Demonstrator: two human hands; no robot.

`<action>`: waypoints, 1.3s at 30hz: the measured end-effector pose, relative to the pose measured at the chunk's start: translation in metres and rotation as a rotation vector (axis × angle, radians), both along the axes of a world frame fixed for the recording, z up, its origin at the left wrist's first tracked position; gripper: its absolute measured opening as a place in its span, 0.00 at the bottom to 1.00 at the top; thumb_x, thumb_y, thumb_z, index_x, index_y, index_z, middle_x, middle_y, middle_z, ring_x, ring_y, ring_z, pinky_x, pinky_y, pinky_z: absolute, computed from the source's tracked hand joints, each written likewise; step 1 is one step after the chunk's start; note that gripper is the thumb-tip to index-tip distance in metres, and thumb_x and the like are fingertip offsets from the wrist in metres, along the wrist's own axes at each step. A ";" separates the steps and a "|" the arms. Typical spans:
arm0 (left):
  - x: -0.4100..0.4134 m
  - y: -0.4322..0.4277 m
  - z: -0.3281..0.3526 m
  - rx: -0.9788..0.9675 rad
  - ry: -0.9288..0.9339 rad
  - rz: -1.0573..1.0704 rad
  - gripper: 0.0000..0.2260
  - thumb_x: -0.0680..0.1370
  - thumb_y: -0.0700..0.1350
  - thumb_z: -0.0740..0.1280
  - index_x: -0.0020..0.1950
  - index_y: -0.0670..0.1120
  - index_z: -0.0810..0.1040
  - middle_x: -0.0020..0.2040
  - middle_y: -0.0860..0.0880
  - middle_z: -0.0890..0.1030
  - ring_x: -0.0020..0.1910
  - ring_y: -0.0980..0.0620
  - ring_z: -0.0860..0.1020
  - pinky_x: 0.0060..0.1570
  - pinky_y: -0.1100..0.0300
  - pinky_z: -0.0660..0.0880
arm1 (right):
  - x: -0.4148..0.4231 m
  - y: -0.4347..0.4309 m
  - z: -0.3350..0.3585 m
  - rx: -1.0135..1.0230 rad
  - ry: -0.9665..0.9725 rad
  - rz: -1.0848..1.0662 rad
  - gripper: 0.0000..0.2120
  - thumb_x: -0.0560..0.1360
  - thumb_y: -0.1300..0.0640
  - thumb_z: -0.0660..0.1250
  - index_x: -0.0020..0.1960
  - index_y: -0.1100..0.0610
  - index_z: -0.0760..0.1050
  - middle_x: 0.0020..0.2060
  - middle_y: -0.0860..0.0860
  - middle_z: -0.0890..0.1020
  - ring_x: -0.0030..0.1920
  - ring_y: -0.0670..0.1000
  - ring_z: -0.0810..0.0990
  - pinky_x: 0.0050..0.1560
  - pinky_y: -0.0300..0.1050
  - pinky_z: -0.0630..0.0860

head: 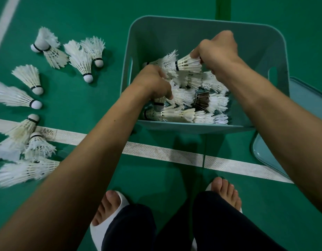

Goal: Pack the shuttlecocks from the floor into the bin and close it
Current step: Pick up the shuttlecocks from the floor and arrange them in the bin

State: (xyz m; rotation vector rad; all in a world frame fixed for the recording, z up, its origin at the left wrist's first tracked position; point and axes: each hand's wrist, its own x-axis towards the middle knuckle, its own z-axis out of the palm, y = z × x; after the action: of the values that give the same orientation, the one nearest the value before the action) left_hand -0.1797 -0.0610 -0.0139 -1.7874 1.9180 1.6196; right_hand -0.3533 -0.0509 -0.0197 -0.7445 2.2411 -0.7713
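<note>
Shuttlecocks, loose lot (80, 60): roughly ten (the nearest ones are blurred) lie on the floor (95, 19) to the left of the bin, well apart from it, corks pointing every way.

Shuttlecocks, packed lot (192, 107): a layer covers the bottom of the bin (156, 33), mostly white, with one dark one among them.

Left hand (153, 82): over the bin's near left corner, fingers curled round a grey-corked shuttlecock (158, 105), cork down.

Right hand (218, 49): over the middle of the bin, fingers pinching the feather end of a cream shuttlecock (188, 64), which lies sideways above the pile.

Lid (301, 98): pale teal, flat on the floor, just beside the bin's right wall, not yet fitted.

Progress, as judged: about halfway. Both hands are delivering into the bin, the floor lot has yet to be gathered, and closing comes last.

Surface and room: green sports-court flooring crossed by a white boundary line (156, 151) that runs under the arms, with a second line at the far left. The person's feet, in white open-toed slippers (124, 201), stand just short of the line.
</note>
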 end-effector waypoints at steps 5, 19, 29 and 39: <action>-0.003 -0.002 -0.007 -0.040 -0.004 -0.011 0.22 0.71 0.39 0.79 0.62 0.47 0.77 0.49 0.50 0.76 0.47 0.50 0.76 0.46 0.58 0.73 | 0.017 -0.010 -0.009 0.076 -0.155 0.003 0.08 0.73 0.61 0.74 0.51 0.62 0.81 0.33 0.51 0.78 0.23 0.46 0.71 0.20 0.36 0.65; 0.000 0.006 0.011 -0.084 -0.032 0.065 0.32 0.68 0.38 0.82 0.67 0.42 0.70 0.53 0.47 0.74 0.39 0.52 0.72 0.23 0.63 0.69 | 0.013 0.022 0.001 -0.185 -0.045 0.184 0.04 0.73 0.63 0.72 0.44 0.63 0.85 0.37 0.53 0.87 0.26 0.45 0.81 0.30 0.37 0.75; -0.020 0.018 0.027 -0.117 0.163 0.076 0.31 0.70 0.34 0.76 0.68 0.45 0.66 0.53 0.49 0.73 0.47 0.54 0.75 0.35 0.63 0.75 | 0.005 0.060 0.028 -0.107 0.250 0.935 0.09 0.70 0.54 0.73 0.44 0.60 0.85 0.39 0.58 0.86 0.43 0.59 0.83 0.46 0.56 0.81; -0.022 0.018 0.013 -0.501 -0.204 0.111 0.39 0.73 0.39 0.76 0.76 0.38 0.56 0.76 0.35 0.59 0.67 0.34 0.71 0.64 0.49 0.72 | -0.001 0.032 0.006 -0.203 0.124 0.283 0.18 0.73 0.56 0.77 0.35 0.69 0.77 0.28 0.54 0.73 0.28 0.47 0.69 0.38 0.34 0.70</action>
State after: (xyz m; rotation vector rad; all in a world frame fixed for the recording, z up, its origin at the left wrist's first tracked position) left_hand -0.2019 -0.0430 -0.0012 -2.1618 2.2986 0.9768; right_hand -0.3545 -0.0191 -0.0140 -1.2077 2.1199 -0.8384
